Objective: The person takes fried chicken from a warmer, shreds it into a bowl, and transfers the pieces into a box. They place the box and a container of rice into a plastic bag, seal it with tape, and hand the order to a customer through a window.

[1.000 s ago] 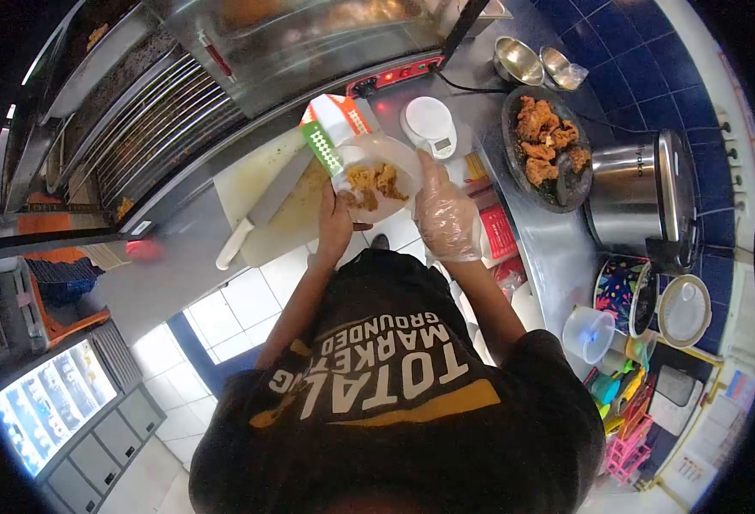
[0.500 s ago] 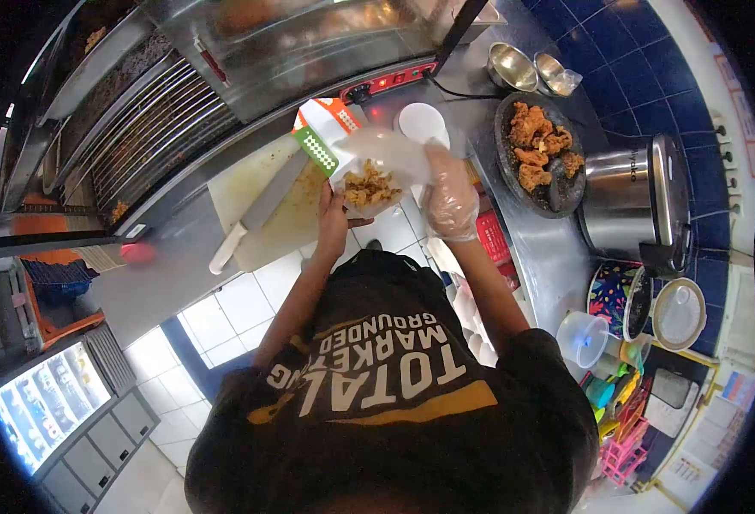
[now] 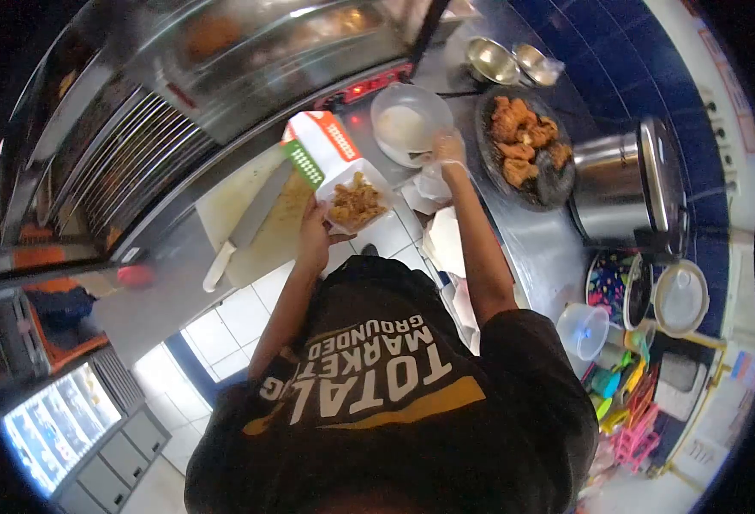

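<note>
My left hand (image 3: 316,233) grips the lower side of a white paper food box (image 3: 343,156) with orange and green printed flaps. Small pieces of chopped fried chicken (image 3: 357,202) lie in its open tray part. At the right rim of a translucent plastic bowl (image 3: 429,101) is my right hand (image 3: 450,149), its blurred fingers closed on the edge. The bowl is at the counter, over a white round item. Thin clear plastic shows around my right hand and below it. Left of the box, a white-handled knife (image 3: 250,222) lies on a pale cutting board (image 3: 216,203).
Fried chicken pieces (image 3: 521,128) sit on a dark stone mortar (image 3: 557,195) to the right. Beyond it stand a steel rice cooker (image 3: 614,184) and metal bowls (image 3: 490,62). A glass-and-metal display warmer (image 3: 274,51) borders the counter's back. White boxes (image 3: 446,240) are near my right forearm.
The translucent bowl has moved from above the chicken in the box to the counter at the back right, with my right hand. The box is turned slightly and its tray shows fully.
</note>
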Motion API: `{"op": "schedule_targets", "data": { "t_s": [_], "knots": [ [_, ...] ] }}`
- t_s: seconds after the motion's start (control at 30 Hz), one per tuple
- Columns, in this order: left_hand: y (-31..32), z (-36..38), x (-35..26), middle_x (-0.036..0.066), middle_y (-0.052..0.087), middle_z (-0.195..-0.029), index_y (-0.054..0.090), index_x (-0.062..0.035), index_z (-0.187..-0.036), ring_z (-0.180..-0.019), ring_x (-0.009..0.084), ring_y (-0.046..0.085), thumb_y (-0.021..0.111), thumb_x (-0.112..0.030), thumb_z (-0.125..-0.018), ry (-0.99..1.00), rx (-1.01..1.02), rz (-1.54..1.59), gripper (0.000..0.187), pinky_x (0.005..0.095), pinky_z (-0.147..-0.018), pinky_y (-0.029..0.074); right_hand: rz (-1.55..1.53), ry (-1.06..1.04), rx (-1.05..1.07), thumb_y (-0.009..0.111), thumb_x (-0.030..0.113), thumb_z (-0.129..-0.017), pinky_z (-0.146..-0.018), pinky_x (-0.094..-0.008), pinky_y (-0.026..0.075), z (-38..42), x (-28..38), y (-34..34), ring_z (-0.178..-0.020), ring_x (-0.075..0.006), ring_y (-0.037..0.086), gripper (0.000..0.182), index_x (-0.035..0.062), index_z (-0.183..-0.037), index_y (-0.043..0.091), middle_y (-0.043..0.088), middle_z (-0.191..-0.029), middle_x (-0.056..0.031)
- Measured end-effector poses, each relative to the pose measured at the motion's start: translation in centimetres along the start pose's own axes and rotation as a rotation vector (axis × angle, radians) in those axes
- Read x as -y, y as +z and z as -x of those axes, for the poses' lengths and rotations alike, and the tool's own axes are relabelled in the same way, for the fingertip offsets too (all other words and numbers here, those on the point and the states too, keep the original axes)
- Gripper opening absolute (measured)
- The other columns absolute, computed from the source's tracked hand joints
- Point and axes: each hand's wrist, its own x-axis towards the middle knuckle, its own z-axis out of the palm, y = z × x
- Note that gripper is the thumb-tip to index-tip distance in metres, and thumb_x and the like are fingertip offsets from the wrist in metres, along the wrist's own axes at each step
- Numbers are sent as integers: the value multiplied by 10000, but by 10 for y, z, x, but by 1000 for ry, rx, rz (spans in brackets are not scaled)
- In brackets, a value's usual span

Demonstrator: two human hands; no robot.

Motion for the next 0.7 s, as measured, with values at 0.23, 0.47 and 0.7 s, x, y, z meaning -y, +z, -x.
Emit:
{"op": "schedule_targets", "data": {
  "t_s": [0.23,0.47,0.7],
  "knots": [
    [36,-5,33,142,455,-1320,232,-109,-1468,-1176,297,523,462,-297,-971,-124,287,-464,579,448,-725,593,-987,564,72,406,430,-961,-852,-407,485,129,51,-295,-1022,-282,619,513,13,-1221,554,641,-1096,-164],
    [229,1,157,113,517,-1216,227,-156,-1452,-1017,246,598,375,-186,-979,-450,791,-239,497,420,-667,607,-1258,843,-555,263,476,-982,-1097,-467,269,280,5,-418,-1323,-336,371,652,-27,-1386,354,394,-1413,-235],
    [331,-30,269,225,559,-1121,430,-133,-1270,-819,332,643,383,-197,-973,-271,657,-605,307,396,-531,544,-1704,1099,-588,269,458,-978,-1089,-475,279,339,-19,-418,-1326,-340,362,627,-22,-1365,377,404,-1405,-229]
  ]
}}
